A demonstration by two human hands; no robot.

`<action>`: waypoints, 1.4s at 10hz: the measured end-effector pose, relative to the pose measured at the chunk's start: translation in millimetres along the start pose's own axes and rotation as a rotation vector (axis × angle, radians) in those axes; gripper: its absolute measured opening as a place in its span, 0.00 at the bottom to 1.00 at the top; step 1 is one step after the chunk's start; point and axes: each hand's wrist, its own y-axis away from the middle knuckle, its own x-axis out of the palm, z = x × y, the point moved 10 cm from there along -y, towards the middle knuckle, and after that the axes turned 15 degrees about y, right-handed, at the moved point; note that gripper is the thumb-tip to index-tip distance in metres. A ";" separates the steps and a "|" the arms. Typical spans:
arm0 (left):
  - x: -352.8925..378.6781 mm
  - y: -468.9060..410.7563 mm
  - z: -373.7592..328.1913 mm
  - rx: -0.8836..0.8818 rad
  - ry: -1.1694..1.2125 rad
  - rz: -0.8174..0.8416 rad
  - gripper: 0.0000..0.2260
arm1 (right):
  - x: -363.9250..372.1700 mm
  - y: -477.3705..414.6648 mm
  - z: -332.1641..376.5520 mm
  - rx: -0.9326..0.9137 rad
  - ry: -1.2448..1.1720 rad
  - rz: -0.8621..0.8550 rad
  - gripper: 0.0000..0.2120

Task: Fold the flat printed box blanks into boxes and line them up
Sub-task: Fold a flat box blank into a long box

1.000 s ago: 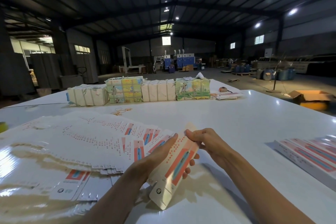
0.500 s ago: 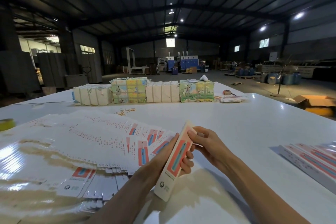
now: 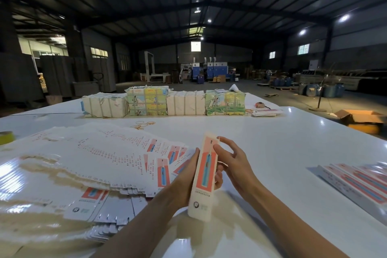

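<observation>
A long narrow printed box (image 3: 204,176), white with an orange panel and a blue figure, stands nearly upright just above the white table (image 3: 282,144). My left hand (image 3: 186,180) grips it from the left, fingers wrapped behind it. My right hand (image 3: 231,162) touches its right edge near the top with loosely bent fingers. A broad fanned pile of flat box blanks (image 3: 88,159) lies to the left. Folded boxes (image 3: 360,180) lie in a row at the right edge.
Several wrapped bundles (image 3: 165,103) stand in a line across the far side of the table, with a small stack of blanks (image 3: 265,112) beside them. A yellow tape roll (image 3: 6,137) sits at the far left. A cardboard carton (image 3: 362,119) stands on the floor beyond.
The blank went from a flat, tilted sheet to a narrow folded box held nearly upright. Both hands rose slightly with it, and my right hand's fingers loosened.
</observation>
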 end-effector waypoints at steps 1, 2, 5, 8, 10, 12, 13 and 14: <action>2.9 -4.7 3.6 0.077 -0.073 0.012 0.19 | -9.4 -2.8 0.4 -0.010 0.049 -0.050 0.17; 0.0 -6.6 -14.5 0.215 -0.187 -0.029 0.20 | -19.3 -4.1 1.4 -0.019 0.097 -0.074 0.16; 21.0 7.1 -35.1 0.438 -0.443 0.112 0.42 | -9.2 3.5 11.8 -0.076 0.211 0.000 0.18; 19.0 2.4 -34.2 0.457 -0.446 0.109 0.34 | -8.1 7.0 19.7 -0.130 0.255 0.018 0.13; 22.7 0.0 -31.2 0.457 -0.549 0.016 0.36 | -4.0 5.0 11.1 -0.092 0.251 0.032 0.09; 19.7 6.3 -31.2 0.442 -0.654 0.031 0.37 | 1.0 4.1 3.2 -0.022 0.185 0.075 0.13; 23.8 11.1 -26.2 0.378 -0.716 0.078 0.37 | -10.6 0.7 -7.9 0.090 0.081 0.011 0.12; 27.9 13.8 -21.4 0.345 -0.761 0.124 0.36 | -19.0 -3.5 -12.4 0.109 0.102 0.010 0.09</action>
